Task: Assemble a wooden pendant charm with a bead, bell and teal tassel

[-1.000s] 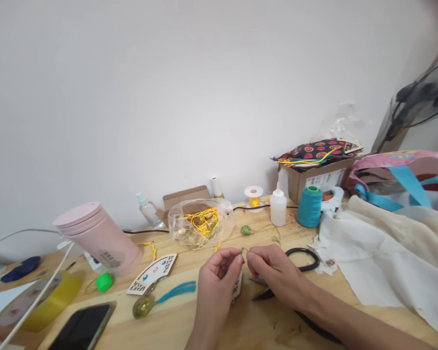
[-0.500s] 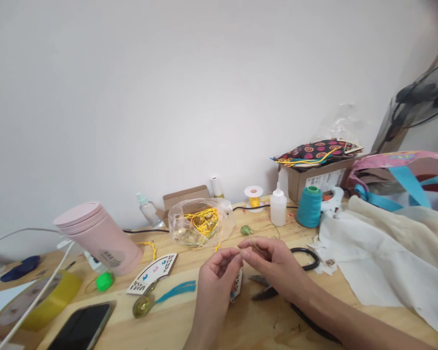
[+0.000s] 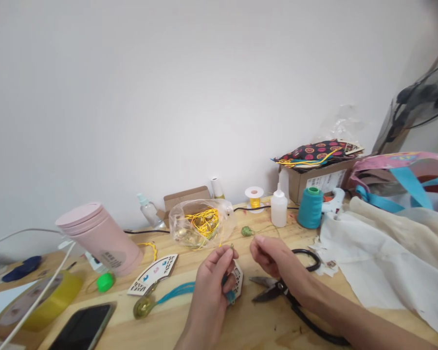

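Between the thumb and index finger of my left hand (image 3: 213,282) is pinched a short green cord end (image 3: 232,247). A white fan-shaped cutout piece (image 3: 238,282) with some blue on it shows behind those fingers, partly hidden. My right hand (image 3: 273,257) is apart from it on the right, fingers closed in a pinch at the thin green thread, whose small ball (image 3: 246,231) lies just beyond. Below my right hand, black-handled scissors (image 3: 273,290) rest on the table with blades parted. Another fan-shaped piece (image 3: 153,274) lies left, near a blue tassel (image 3: 177,290) and a gold-coloured round piece (image 3: 143,307).
Behind my hands stand a plastic bag of yellow cords (image 3: 200,223), a white squeeze bottle (image 3: 279,209) and a teal thread cone (image 3: 310,209). White cloth (image 3: 365,262) covers the right side. A pink tumbler (image 3: 102,238), tape roll (image 3: 51,299) and phone (image 3: 82,328) are left.
My hands, which met at the fingertips, have separated. My right hand has drawn slightly to the right, and more of the fan-shaped piece behind my left hand is visible.
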A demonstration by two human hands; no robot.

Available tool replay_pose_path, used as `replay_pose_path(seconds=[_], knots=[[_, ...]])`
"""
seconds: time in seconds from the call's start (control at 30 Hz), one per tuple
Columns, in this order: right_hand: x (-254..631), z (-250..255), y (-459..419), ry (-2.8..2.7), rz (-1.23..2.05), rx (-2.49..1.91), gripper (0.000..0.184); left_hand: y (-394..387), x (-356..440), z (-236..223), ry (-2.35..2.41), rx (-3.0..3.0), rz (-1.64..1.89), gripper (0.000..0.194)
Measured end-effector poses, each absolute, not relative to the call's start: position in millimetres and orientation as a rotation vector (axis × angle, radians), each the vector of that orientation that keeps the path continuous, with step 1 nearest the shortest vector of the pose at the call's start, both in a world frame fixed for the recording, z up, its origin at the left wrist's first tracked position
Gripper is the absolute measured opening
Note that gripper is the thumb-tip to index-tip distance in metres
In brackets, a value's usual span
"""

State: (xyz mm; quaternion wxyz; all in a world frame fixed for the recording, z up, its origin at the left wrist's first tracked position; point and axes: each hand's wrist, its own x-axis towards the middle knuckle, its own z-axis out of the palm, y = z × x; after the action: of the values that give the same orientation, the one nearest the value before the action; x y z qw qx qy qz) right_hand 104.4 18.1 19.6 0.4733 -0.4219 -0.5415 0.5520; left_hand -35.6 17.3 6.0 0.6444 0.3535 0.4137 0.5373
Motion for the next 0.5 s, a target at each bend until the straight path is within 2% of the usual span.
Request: replay_pose_path(seconds=[0.2,0.3,0.5], knots=[[99.4,20.1,12.2,-1.431,1.282,-1.062,0.03,17.9,-36.9,4.6,0.86,0.791,1.112,0.021],[98.5,14.8,13.4,-1.451,1.436,-0.907,0.032,15.8,-35.6,5.3,0.812,0.813,1.098,0.025],[95.3,3.3,17.1,-1.295,1.761,-0.8,0.031,13.5,-34.1,8.8,0.853,0.826,1.111,0.018]])
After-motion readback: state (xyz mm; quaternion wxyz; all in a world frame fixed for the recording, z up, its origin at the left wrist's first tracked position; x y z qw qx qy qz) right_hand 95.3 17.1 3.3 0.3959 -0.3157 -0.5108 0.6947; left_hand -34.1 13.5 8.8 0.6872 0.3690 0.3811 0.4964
